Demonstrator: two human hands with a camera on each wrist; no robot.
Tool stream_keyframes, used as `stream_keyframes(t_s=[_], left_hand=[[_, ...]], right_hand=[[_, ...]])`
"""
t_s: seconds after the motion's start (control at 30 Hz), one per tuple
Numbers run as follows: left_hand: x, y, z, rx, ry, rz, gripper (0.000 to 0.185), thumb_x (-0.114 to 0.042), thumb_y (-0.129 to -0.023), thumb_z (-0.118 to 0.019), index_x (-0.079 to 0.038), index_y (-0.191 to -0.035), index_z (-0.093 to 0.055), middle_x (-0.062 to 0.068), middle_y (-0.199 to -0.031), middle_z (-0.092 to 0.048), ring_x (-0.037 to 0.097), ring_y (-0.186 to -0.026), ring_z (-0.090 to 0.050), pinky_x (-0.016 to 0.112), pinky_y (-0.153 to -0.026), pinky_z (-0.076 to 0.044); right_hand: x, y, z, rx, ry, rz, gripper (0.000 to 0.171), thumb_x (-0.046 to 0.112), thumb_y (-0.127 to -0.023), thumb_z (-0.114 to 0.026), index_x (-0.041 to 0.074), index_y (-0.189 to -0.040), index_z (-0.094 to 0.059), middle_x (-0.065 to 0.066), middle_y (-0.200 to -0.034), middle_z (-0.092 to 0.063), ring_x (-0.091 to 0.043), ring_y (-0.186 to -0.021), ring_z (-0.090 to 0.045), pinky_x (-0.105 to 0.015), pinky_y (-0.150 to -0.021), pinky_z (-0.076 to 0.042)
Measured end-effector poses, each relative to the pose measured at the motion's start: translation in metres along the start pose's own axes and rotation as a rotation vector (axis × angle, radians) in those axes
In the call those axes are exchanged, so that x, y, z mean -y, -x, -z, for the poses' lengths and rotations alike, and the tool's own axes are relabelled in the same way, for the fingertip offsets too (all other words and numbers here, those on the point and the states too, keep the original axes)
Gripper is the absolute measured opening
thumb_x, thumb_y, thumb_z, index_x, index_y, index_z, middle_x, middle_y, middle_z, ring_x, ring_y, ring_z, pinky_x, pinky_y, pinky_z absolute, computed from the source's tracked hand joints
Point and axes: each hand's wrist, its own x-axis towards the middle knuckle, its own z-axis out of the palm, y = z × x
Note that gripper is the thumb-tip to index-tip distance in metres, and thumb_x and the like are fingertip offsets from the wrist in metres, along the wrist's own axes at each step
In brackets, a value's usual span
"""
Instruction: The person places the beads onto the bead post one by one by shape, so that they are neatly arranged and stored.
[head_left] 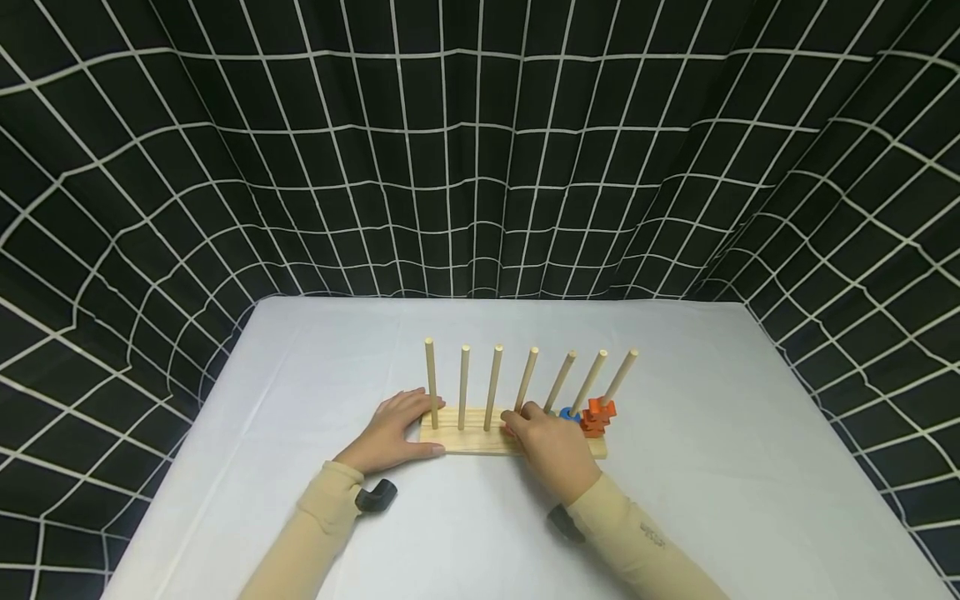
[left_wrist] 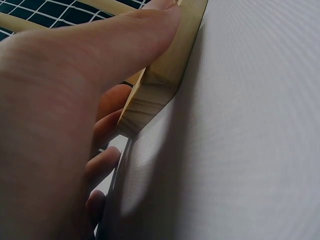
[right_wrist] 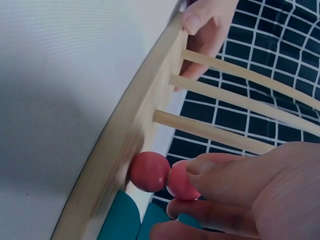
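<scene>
A pale wooden peg board (head_left: 474,442) with a row of several upright dowels lies on the table. My left hand (head_left: 396,432) grips its left end, thumb (left_wrist: 145,37) along the front edge and fingers around the back. At a middle dowel, my right hand (head_left: 557,448) pinches a red bead (right_wrist: 181,181) between thumb and fingers. Another red bead (right_wrist: 150,171) sits against the board, just below the held one. Beside them in the right wrist view are teal pieces (right_wrist: 119,218), partly cut off. My right hand hides the dowel's lower part in the head view.
Orange-red pieces (head_left: 595,419) are stacked on the rightmost dowel. A blue piece (head_left: 567,413) sits on the dowel beside it. Three dowels on the left, including this one (head_left: 463,387), carry no pieces. White cloth covers the table (head_left: 690,467); a black gridded curtain (head_left: 480,150) stands behind.
</scene>
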Motion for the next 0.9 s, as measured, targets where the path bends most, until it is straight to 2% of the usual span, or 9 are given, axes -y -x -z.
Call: stream_keyframes(t_s=[0.2, 0.33, 0.5, 0.6, 0.73, 0.9], left_hand=[[0.002, -0.001, 0.0, -0.003, -0.005, -0.005, 0.075, -0.067, -0.074, -0.067, -0.032, -0.138, -0.049, -0.004, -0.149, -0.042, 0.024, -0.144, -0.026, 0.053, -0.117, -0.014], [0.004, -0.001, -0.001, -0.009, -0.003, -0.01, 0.075, -0.066, -0.074, -0.068, -0.033, -0.138, -0.049, -0.004, -0.149, -0.042, 0.024, -0.144, -0.026, 0.052, -0.117, -0.014], [0.001, -0.003, -0.002, -0.015, 0.012, -0.025, 0.073, -0.063, -0.075, -0.07, -0.032, -0.137, -0.05, -0.003, -0.148, -0.043, 0.025, -0.143, -0.027, 0.055, -0.116, -0.015], [-0.004, -0.003, -0.001, 0.008, 0.023, -0.021, 0.073, -0.062, -0.075, -0.07, -0.031, -0.138, -0.05, -0.002, -0.149, -0.042, 0.025, -0.144, -0.026, 0.054, -0.117, -0.013], [-0.008, -0.001, 0.0, 0.028, 0.03, 0.003, 0.072, -0.06, -0.076, -0.071, -0.028, -0.138, -0.05, -0.001, -0.15, -0.041, 0.026, -0.144, -0.025, 0.054, -0.117, -0.012], [-0.014, 0.009, 0.007, 0.066, 0.045, 0.054, 0.072, -0.056, -0.079, -0.07, -0.024, -0.14, -0.048, 0.003, -0.151, -0.039, 0.029, -0.144, -0.024, 0.056, -0.117, -0.013]], right_hand=[[0.001, 0.001, -0.001, 0.033, 0.012, -0.012, 0.012, 0.02, -0.083, -0.076, 0.017, -0.093, -0.068, 0.0, -0.076, -0.065, -0.013, -0.05, -0.059, -0.021, -0.036, -0.038], [0.002, 0.001, 0.003, 0.063, 0.011, -0.029, 0.013, 0.019, -0.083, -0.075, 0.019, -0.095, -0.069, -0.002, -0.086, -0.071, -0.017, -0.058, -0.066, -0.023, -0.038, -0.043], [0.002, 0.002, 0.017, 0.028, 0.005, -0.026, 0.018, 0.02, -0.083, -0.075, 0.018, -0.1, -0.071, -0.008, -0.101, -0.073, -0.016, -0.053, -0.066, -0.018, -0.034, -0.035], [0.002, 0.009, 0.029, -0.015, -0.029, -0.038, 0.02, 0.018, -0.082, -0.075, 0.018, -0.102, -0.072, 0.0, -0.098, -0.073, -0.01, -0.054, -0.064, -0.017, -0.036, -0.035], [0.001, 0.022, 0.045, -0.045, -0.073, -0.067, 0.017, 0.017, -0.083, -0.072, 0.019, -0.099, -0.072, 0.009, -0.09, -0.069, -0.004, -0.062, -0.063, -0.018, -0.041, -0.043], [-0.005, 0.042, 0.062, -0.074, -0.135, -0.148, 0.016, 0.016, -0.081, -0.074, 0.019, -0.096, -0.071, 0.01, -0.086, -0.07, 0.005, -0.053, -0.047, -0.015, -0.043, -0.039]])
